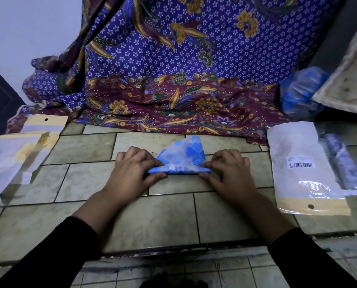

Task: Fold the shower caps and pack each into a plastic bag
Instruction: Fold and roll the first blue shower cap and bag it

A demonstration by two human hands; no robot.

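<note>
A blue flowered shower cap (182, 157) lies partly folded on the tiled surface, its near edge rolled into a narrow band and its far part rising to a point. My left hand (132, 169) pinches the band's left end between thumb and curled fingers. My right hand (228, 170) pinches its right end the same way. A stack of clear plastic bags (304, 169) with a barcode label and a yellow header lies to the right. More clear bags (21, 150) with yellow headers lie at the left.
A purple and maroon batik cloth (173, 80) hangs behind and spreads onto the tiles. A clear sack of blue shower caps (300, 92) sits at the back right beside a pale board (346, 80). The tiled ledge drops off at its near edge (173, 249).
</note>
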